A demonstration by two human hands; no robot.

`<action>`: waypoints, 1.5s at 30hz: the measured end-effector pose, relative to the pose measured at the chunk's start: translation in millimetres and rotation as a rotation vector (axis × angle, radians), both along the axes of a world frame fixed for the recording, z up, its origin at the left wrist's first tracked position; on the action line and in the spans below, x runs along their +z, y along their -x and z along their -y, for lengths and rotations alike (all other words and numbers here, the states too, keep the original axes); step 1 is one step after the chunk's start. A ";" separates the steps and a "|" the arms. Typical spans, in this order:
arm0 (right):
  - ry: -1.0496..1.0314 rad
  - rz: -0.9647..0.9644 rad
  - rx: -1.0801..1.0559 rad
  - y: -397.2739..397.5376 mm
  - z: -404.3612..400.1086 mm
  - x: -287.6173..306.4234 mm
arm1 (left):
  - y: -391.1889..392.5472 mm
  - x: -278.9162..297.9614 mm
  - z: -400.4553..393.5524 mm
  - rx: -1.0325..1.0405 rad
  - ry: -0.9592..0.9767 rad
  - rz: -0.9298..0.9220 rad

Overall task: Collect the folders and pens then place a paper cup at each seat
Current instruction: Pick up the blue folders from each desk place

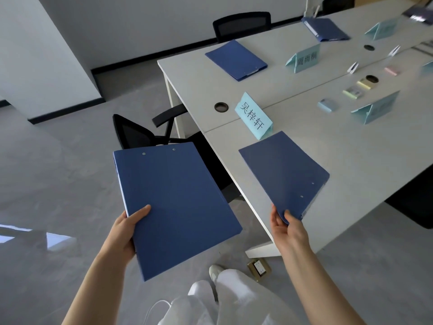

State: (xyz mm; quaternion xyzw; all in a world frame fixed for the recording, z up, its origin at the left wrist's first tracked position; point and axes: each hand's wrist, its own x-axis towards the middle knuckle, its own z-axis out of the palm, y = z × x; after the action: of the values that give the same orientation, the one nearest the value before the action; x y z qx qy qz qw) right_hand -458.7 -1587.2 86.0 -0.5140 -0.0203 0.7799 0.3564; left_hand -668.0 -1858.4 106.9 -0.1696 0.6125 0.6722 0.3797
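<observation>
Standing at the corner of the white table (351, 174), you hold one blue folder (175, 207) out over the grey floor (58, 172) in your left hand (127, 231): thumb lying flat across the cover near its lower left edge, remaining fingers hidden underneath, so the grip reads as a clamp on that edge. Folder is clear of the table, tilted, rivets at its far end. Your right hand (287, 227) pinches the near corner of a second blue folder (284, 174), thumb on top and fingers curled beneath the corner; the rest of this folder lies on the table surface, its corner overhanging the near edge. Just beyond it stands a light-blue name card (254, 116), close to the folder's far edge but whether touching you cannot tell. A third blue folder (236, 59) lies flat farther along the table, in front of a black chair (241, 25); a fourth folder (325, 29) sits at the far end, partly open. Another name card (304, 58) stands between those two. Small pastel sticky-note pads (352, 91) lie in a row along the table's middle. A second black chair (136, 132) is tucked at the table's end beside your left-hand folder.
</observation>
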 end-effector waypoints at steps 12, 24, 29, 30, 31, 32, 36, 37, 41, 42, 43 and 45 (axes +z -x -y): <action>-0.263 -0.200 0.638 27.5 2.0 33.2 | 3.3 17.1 -3.6 0.070 -0.077 -0.040; -0.680 -0.003 1.303 98.1 -4.2 41.1 | 0.7 22.4 14.0 0.321 -0.039 -0.105; -0.709 -0.021 1.490 132.9 21.6 40.2 | 6.3 21.3 32.6 0.434 -0.034 -0.112; -0.714 -0.012 1.517 141.2 28.3 40.8 | 8.6 20.5 37.9 0.453 -0.028 -0.103; -0.727 0.001 1.540 148.7 34.2 41.3 | 11.5 19.1 43.1 0.469 -0.023 -0.093; -0.749 0.017 1.562 156.4 39.7 42.4 | 14.7 18.2 48.2 0.485 -0.018 -0.086; -0.876 0.095 1.688 200.8 68.5 45.9 | 41.3 10.7 82.5 0.541 -0.023 -0.062; -0.911 0.120 1.726 215.3 78.2 47.6 | 51.0 9.0 94.0 0.551 -0.027 -0.058; -1.090 0.187 1.812 267.1 112.5 52.6 | 91.7 5.9 138.5 0.568 -0.047 -0.035; -1.130 0.206 1.819 283.6 124.8 53.1 | 106.2 6.9 153.3 0.567 -0.052 -0.031; -1.171 0.229 1.836 297.3 134.5 51.7 | 119.0 8.5 165.5 0.567 -0.057 -0.031; -1.254 0.289 1.868 326.7 156.4 50.9 | 145.7 13.2 191.1 0.567 -0.056 -0.029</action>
State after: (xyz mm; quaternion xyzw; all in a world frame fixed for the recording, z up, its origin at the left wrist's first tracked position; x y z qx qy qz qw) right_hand -785.3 -1743.6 136.9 -0.1138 -0.8241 0.5263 -0.1761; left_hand -813.6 -2049.5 120.1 -0.3138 0.5270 0.7707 0.1725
